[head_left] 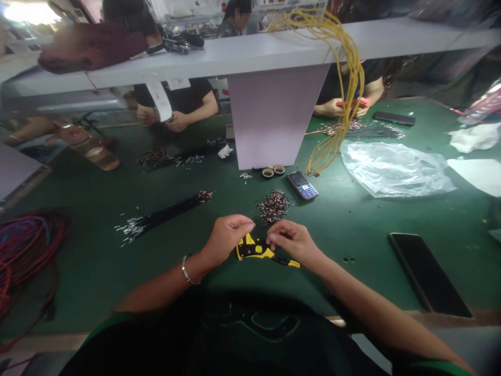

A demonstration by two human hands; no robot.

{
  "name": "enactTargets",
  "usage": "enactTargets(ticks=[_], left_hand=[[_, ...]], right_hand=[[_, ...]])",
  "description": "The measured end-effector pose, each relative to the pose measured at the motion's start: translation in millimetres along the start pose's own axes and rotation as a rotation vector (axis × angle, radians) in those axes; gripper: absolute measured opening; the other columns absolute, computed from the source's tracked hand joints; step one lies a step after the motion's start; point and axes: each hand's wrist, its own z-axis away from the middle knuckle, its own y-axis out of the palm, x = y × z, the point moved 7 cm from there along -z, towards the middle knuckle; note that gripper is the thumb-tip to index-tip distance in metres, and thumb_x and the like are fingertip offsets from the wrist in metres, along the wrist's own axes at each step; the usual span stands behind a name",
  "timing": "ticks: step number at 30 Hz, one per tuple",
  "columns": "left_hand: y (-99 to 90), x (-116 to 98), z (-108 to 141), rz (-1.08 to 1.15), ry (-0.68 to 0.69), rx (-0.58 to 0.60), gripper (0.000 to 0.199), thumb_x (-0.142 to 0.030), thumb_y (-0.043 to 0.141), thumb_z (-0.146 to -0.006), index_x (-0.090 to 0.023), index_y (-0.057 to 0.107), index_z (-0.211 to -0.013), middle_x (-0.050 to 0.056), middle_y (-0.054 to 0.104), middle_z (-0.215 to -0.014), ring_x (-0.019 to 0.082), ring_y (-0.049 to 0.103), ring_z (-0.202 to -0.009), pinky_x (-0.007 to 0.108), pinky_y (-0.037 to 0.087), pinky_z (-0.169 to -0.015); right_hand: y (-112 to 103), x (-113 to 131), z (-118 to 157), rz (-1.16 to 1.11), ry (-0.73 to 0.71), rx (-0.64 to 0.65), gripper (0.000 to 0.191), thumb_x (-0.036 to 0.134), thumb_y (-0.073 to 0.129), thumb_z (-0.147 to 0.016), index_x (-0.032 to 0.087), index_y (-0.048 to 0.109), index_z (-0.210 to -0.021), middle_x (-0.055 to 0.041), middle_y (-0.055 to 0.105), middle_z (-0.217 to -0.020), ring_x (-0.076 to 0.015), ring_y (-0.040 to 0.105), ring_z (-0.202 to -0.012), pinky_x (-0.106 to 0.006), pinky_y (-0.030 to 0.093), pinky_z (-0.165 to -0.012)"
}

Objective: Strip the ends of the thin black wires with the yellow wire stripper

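My left hand (229, 235) is pinched, thumb against forefinger, just above the jaw end of a yellow-and-black wire stripper (254, 249). My right hand (293, 241) is also closed in a pinch, over the stripper's handle side. Any thin piece between the fingertips is too small to make out. The stripper appears to lie on the green table (219, 292). Right behind my hands is a pile of short dark wire bits with coppery ends (274, 206). To the left lies a bundle of black wires (168, 213) with bared silvery tips.
A keypad phone (302, 185), tape rolls (273, 171) and a white upright panel (276, 120) stand beyond the pile. Yellow cables (348, 78) hang from the shelf. A smartphone (429, 274) and plastic bag (395, 169) lie right; red cables (27, 256) left. Co-workers sit opposite.
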Motion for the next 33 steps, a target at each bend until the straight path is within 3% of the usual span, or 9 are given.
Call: enactTargets(ticks=[3,8,14,23,29,33], left_hand=[[12.3,-5,7,-0.198,0.111,0.129,0.013,-0.023,0.062,-0.076,-0.014,0.071,-0.073,0.001,0.065,-0.065,0.010,0.054,-0.059,0.021,0.041,-0.056],[23.7,-7,13,-0.298,0.185,0.250,0.017,-0.022,0.056,-0.080,-0.014,0.071,-0.074,0.000,0.064,-0.064,0.010,0.054,-0.059,0.020,0.040,-0.056],[25.0,-9,10,-0.322,0.171,0.276,0.017,-0.022,0.057,-0.079,-0.013,0.070,-0.074,-0.001,0.062,-0.061,0.009,0.050,-0.056,0.020,0.039,-0.053],[26.8,7,7,-0.183,-0.035,0.321,0.018,-0.030,0.061,-0.077,-0.014,0.070,-0.080,0.000,0.061,-0.062,0.009,0.048,-0.051,0.020,0.038,-0.049],[18.3,6,2,-0.092,-0.055,0.230,0.017,-0.025,0.066,-0.072,-0.014,0.072,-0.084,0.000,0.060,-0.058,0.009,0.049,-0.049,0.021,0.038,-0.049],[10.2,10,-5,0.072,-0.050,0.184,0.025,-0.022,0.067,-0.071,-0.014,0.070,-0.095,0.002,0.066,-0.069,0.006,0.044,-0.046,0.020,0.036,-0.046]], right_hand=[[4,1,1,-0.131,0.024,0.038,0.020,0.037,0.068,-0.079,0.017,0.062,-0.078,-0.0022,0.069,-0.068,-0.0122,0.061,-0.055,-0.027,0.050,-0.057],[7,4,2,-0.178,0.022,0.065,0.022,0.038,0.069,-0.079,0.017,0.064,-0.076,-0.0020,0.070,-0.067,-0.0121,0.062,-0.055,-0.027,0.050,-0.058],[5,6,2,-0.126,0.013,0.039,0.024,0.040,0.068,-0.080,0.017,0.065,-0.072,-0.0016,0.068,-0.065,-0.0119,0.061,-0.054,-0.027,0.050,-0.057],[-6,0,0,-0.255,0.026,-0.046,0.027,0.038,0.069,-0.079,0.017,0.063,-0.064,-0.0004,0.065,-0.058,-0.0108,0.055,-0.047,-0.026,0.046,-0.051],[-6,1,-1,-0.246,0.041,-0.062,0.030,0.040,0.069,-0.078,0.017,0.061,-0.061,0.0000,0.064,-0.056,-0.0104,0.054,-0.045,-0.025,0.044,-0.049],[-12,0,-2,-0.253,0.028,-0.124,0.028,0.038,0.068,-0.080,0.016,0.061,-0.063,0.0002,0.064,-0.056,-0.0098,0.053,-0.044,-0.025,0.043,-0.048]])
